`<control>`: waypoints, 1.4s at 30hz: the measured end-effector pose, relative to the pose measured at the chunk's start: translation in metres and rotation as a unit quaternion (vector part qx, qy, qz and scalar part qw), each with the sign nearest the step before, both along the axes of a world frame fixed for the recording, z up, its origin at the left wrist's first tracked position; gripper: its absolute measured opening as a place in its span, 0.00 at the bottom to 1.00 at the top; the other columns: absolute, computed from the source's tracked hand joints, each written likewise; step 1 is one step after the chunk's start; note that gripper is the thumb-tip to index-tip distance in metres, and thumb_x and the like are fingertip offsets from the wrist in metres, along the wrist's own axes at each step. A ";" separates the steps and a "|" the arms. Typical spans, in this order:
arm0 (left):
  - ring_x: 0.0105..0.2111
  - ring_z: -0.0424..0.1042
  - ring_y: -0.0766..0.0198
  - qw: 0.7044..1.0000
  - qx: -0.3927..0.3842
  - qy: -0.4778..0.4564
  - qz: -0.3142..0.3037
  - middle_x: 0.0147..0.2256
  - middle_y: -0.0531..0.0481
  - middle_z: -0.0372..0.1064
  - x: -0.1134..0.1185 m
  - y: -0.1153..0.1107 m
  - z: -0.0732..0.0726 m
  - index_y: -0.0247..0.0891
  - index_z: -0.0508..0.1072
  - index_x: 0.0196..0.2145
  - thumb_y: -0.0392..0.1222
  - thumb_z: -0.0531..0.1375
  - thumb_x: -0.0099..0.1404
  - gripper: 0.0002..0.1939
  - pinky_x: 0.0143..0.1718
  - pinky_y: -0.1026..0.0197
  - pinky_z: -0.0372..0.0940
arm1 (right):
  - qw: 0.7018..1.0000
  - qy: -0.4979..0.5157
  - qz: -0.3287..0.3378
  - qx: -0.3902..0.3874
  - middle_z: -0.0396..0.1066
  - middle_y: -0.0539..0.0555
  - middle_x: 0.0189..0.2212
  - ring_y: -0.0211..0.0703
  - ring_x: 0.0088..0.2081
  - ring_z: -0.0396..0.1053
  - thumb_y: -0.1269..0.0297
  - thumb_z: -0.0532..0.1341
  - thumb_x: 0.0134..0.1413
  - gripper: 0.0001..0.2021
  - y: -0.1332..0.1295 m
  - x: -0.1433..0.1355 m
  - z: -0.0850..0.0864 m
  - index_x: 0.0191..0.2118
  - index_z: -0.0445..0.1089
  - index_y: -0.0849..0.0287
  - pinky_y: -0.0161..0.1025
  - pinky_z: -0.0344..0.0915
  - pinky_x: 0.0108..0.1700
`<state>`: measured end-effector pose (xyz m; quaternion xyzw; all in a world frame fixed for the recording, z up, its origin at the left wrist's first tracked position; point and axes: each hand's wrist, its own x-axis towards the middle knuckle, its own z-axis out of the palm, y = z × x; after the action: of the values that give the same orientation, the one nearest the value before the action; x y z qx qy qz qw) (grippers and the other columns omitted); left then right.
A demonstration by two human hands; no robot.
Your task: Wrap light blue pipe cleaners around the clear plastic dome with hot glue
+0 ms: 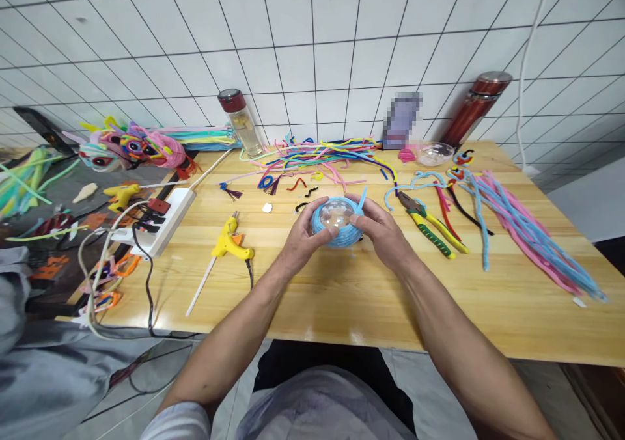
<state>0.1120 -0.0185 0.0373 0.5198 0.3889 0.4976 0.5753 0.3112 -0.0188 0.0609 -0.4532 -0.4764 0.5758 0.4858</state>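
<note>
Between my two hands is a clear plastic ball [336,215], its sides wrapped in light blue pipe cleaner [343,236]. A loose blue end sticks up at the ball's right side. My left hand [307,232] curls around the left of the ball, thumb on the blue wrap. My right hand [374,225] grips the right side, thumb by the edge where the wrap meets the bare plastic. To the left lies a yellow hot glue gun [232,239] with a white glue stick in its back. Yellow-green pliers [430,225] rest to the right.
Pipe cleaners [317,150] lie along the wall, with a pink and blue bundle [532,232] at right. A glass bottle [241,124], a red thermos [476,108] and a clear half shell [434,153] stand behind. A power strip [168,222] with cables is left; a person's grey clothing shows beyond.
</note>
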 end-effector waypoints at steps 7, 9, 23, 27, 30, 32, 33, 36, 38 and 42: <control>0.69 0.67 0.41 1.000 -0.004 -0.009 0.006 0.69 0.40 0.66 0.002 0.000 -0.005 0.45 0.65 0.68 0.59 0.75 0.56 0.47 0.68 0.43 0.66 | 0.999 0.011 -0.032 -0.005 0.82 0.52 0.53 0.58 0.57 0.77 0.54 0.72 0.47 0.28 0.001 -0.003 -0.004 0.56 0.77 0.50 0.52 0.73 0.57; 0.72 0.63 0.40 1.000 0.000 -0.004 0.027 0.74 0.39 0.58 0.003 0.000 -0.009 0.47 0.62 0.70 0.61 0.75 0.57 0.49 0.69 0.43 0.65 | 0.999 0.006 -0.054 0.006 0.82 0.53 0.51 0.58 0.55 0.78 0.52 0.72 0.47 0.28 0.001 -0.005 -0.006 0.56 0.76 0.51 0.51 0.74 0.54; 0.63 0.73 0.42 0.998 -0.004 -0.024 0.058 0.61 0.41 0.72 0.015 -0.006 -0.007 0.44 0.67 0.65 0.61 0.78 0.53 0.47 0.67 0.38 0.68 | 0.996 -0.028 -0.064 0.048 0.80 0.55 0.52 0.57 0.54 0.77 0.50 0.72 0.51 0.31 -0.006 -0.016 -0.012 0.60 0.71 0.52 0.50 0.75 0.55; 0.62 0.73 0.42 0.998 0.004 -0.016 0.060 0.61 0.41 0.73 0.015 -0.006 -0.006 0.44 0.67 0.64 0.60 0.77 0.54 0.46 0.67 0.40 0.69 | 0.996 -0.026 -0.064 0.047 0.80 0.56 0.54 0.58 0.56 0.77 0.49 0.73 0.51 0.31 -0.007 -0.016 -0.011 0.60 0.71 0.51 0.51 0.75 0.57; 0.61 0.74 0.43 0.998 0.003 -0.017 0.061 0.60 0.41 0.73 0.015 -0.006 -0.006 0.44 0.67 0.64 0.60 0.78 0.54 0.46 0.65 0.40 0.69 | 0.997 -0.028 -0.060 0.044 0.81 0.56 0.54 0.60 0.56 0.77 0.49 0.73 0.51 0.32 -0.007 -0.015 -0.009 0.60 0.72 0.52 0.52 0.76 0.56; 0.61 0.74 0.43 0.998 0.000 -0.022 0.062 0.60 0.41 0.73 0.015 -0.005 -0.007 0.43 0.67 0.64 0.59 0.78 0.54 0.46 0.65 0.41 0.70 | 0.997 -0.032 -0.051 0.043 0.81 0.56 0.55 0.60 0.57 0.77 0.48 0.73 0.50 0.33 -0.006 -0.014 -0.007 0.61 0.73 0.52 0.53 0.75 0.58; 0.61 0.74 0.44 0.998 -0.002 -0.025 0.062 0.60 0.41 0.73 0.014 -0.005 -0.007 0.43 0.67 0.64 0.59 0.77 0.54 0.46 0.65 0.41 0.70 | 0.998 -0.033 -0.046 0.042 0.81 0.56 0.56 0.60 0.58 0.76 0.47 0.73 0.51 0.33 -0.006 -0.012 -0.006 0.62 0.74 0.52 0.54 0.74 0.59; 0.61 0.74 0.45 0.998 -0.006 -0.032 0.059 0.61 0.41 0.73 0.012 -0.004 -0.007 0.43 0.67 0.64 0.59 0.78 0.53 0.46 0.63 0.44 0.71 | 0.999 -0.029 -0.030 0.035 0.81 0.55 0.58 0.58 0.60 0.75 0.45 0.71 0.55 0.32 -0.004 -0.008 -0.003 0.63 0.75 0.52 0.54 0.72 0.63; 0.61 0.73 0.45 0.998 -0.005 -0.032 0.059 0.62 0.41 0.72 0.011 -0.003 -0.007 0.43 0.68 0.64 0.59 0.78 0.53 0.47 0.63 0.45 0.71 | 0.999 -0.026 -0.025 0.027 0.81 0.55 0.57 0.58 0.60 0.76 0.45 0.70 0.56 0.32 -0.002 -0.004 -0.002 0.62 0.76 0.53 0.54 0.72 0.62; 0.61 0.74 0.45 0.999 -0.006 -0.029 0.043 0.61 0.41 0.73 0.010 -0.003 -0.006 0.43 0.69 0.64 0.58 0.78 0.53 0.46 0.64 0.44 0.70 | 0.999 -0.027 -0.028 0.030 0.83 0.55 0.55 0.57 0.58 0.78 0.46 0.72 0.53 0.31 0.002 0.001 -0.001 0.60 0.78 0.53 0.52 0.74 0.60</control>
<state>0.1222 -0.0217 0.0315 0.4845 0.3969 0.5346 0.5674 0.3121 -0.0167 0.0598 -0.4671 -0.4930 0.5351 0.5024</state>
